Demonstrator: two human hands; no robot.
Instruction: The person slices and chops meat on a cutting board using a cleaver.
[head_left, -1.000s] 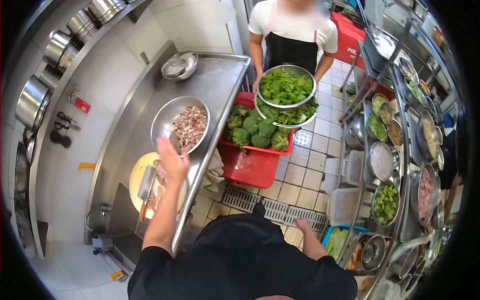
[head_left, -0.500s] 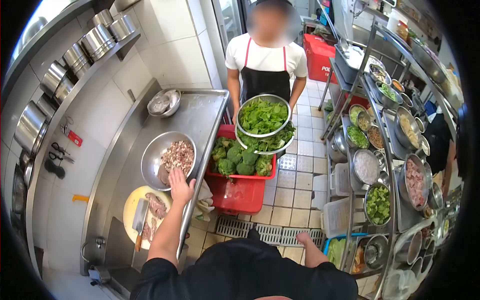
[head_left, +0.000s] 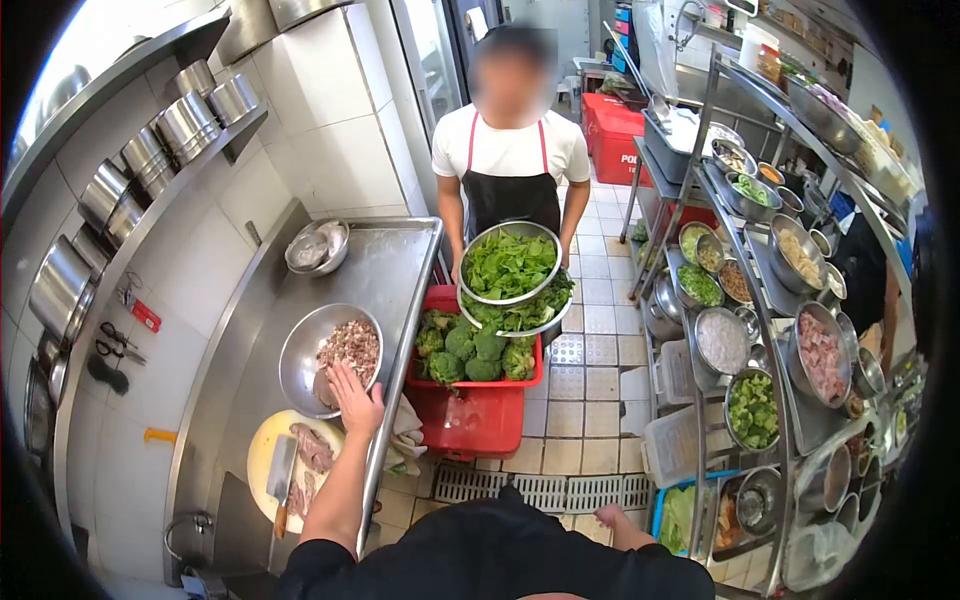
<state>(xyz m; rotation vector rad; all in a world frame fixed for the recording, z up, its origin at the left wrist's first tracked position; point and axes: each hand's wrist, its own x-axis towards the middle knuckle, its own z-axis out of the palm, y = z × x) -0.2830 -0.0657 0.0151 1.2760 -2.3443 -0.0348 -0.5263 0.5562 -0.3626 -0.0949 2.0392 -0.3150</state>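
Note:
My left hand (head_left: 355, 397) is stretched out flat, fingers extended, over the near rim of a steel bowl (head_left: 294, 365). Chopped raw meat (head_left: 352, 345) fills part of that bowl, and a larger piece of meat (head_left: 324, 390) lies beside the fingertips. Whether the hand touches the meat or the rim I cannot tell. Left of my forearm, a cleaver (head_left: 283, 463) with a wooden handle rests on a round cutting board (head_left: 262, 440) next to raw meat pieces (head_left: 312, 450). My right hand (head_left: 608, 514) hangs low by my side above the floor; its fingers are too small to make out.
Across from me a person (head_left: 505, 150) in an apron holds two bowls of leafy greens (head_left: 512, 262). Below them stands a red crate (head_left: 535, 365) of broccoli. A rack (head_left: 705, 165) with bowls of ingredients lines the right. A small steel bowl (head_left: 317, 247) sits on the counter's far end.
My view has tilted up slightly, so everything sits lower in the picture. My left hand stays over the bowl's rim. The other person still holds the bowls of greens.

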